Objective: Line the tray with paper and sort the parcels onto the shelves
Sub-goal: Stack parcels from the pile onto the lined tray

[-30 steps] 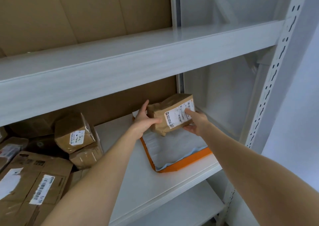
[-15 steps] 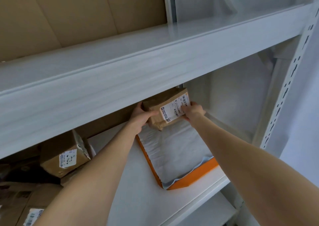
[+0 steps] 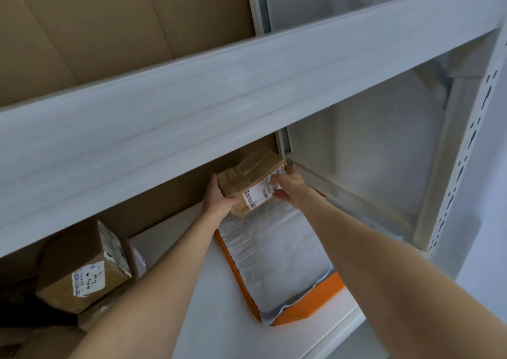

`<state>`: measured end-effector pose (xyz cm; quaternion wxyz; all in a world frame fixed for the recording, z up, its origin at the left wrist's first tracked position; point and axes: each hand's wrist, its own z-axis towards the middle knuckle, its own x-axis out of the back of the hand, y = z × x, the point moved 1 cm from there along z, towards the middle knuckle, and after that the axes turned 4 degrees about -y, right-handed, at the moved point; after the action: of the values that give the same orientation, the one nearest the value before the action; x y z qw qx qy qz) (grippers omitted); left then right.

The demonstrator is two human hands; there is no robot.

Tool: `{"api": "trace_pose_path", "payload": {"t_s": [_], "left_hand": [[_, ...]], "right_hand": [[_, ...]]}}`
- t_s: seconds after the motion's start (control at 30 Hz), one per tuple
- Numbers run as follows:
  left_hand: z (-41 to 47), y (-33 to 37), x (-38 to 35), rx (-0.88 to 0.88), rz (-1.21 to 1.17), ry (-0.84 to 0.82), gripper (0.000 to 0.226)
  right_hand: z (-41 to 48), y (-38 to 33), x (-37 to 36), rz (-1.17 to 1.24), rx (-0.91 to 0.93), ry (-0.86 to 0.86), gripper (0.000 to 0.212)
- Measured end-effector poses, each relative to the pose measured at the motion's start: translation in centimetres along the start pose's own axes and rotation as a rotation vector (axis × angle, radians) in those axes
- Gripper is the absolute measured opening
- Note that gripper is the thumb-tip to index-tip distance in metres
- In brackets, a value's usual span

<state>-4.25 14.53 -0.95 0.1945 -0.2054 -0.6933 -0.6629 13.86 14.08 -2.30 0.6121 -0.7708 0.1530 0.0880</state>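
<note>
Counted: two hands, one parcel (image 3: 252, 175) between them, one orange tray (image 3: 310, 301), one sheet of white paper (image 3: 277, 249) lining it. Off to the left, at least two more brown parcels in a heap. Uppermost there, a top parcel (image 3: 79, 265), tilted, with a white sticker facing out; the ones beneath too dark to count. Two shelf boards visible: upper shelf (image 3: 192, 106) across the view, lower shelf (image 3: 216, 317) carrying tray and heap.

Grip of left hand (image 3: 218, 198): clamped on the parcel's left end, thumb on the near face, fingers wrapped behind. Grip of right hand (image 3: 288, 187): closed on the parcel's right end, fingertips lying over its white label (image 3: 260, 194).

Parcel tilted, label side toward the camera, at the far end of the tray just under the upper shelf's front edge — resting on the paper or held just above it, cannot tell. Tray near the lower shelf's front edge, paper turned up along its walls.
</note>
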Motion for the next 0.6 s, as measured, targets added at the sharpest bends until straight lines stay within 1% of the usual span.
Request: {"api": "trace_pose_path", "payload": {"t_s": [0.1,0.2,0.33,0.4,0.5,0.6], "left_hand": [[0.9,-0.7,-1.2,0.006,-0.01,-0.029,0.098],[1.3,-1.1,-2.1,0.008,0.041,-0.023,0.093],[1.5,-1.3,-3.5,-0.034,0.095,-0.013,0.073],[1.5,-1.0,-3.7,-0.004,0.043,-0.001,0.067],[1.9,-0.7,-3.5,0.051,-0.062,0.011,0.064],[2.3,-0.6,-3.4,0.081,-0.058,-0.04,0.063]], "right_hand": [[1.3,0.8,0.2,0.012,0.007,-0.002,0.051],[1.8,1.8,0.5,0.031,-0.009,0.015,0.054],[2.4,2.9,0.7,-0.011,-0.027,0.013,0.061],[2.5,3.3,0.6,-0.039,-0.036,0.005,0.064],[2.5,3.0,0.4,-0.052,-0.044,0.006,0.063],[2.3,2.6,0.1,-0.067,-0.065,0.012,0.06]]}}
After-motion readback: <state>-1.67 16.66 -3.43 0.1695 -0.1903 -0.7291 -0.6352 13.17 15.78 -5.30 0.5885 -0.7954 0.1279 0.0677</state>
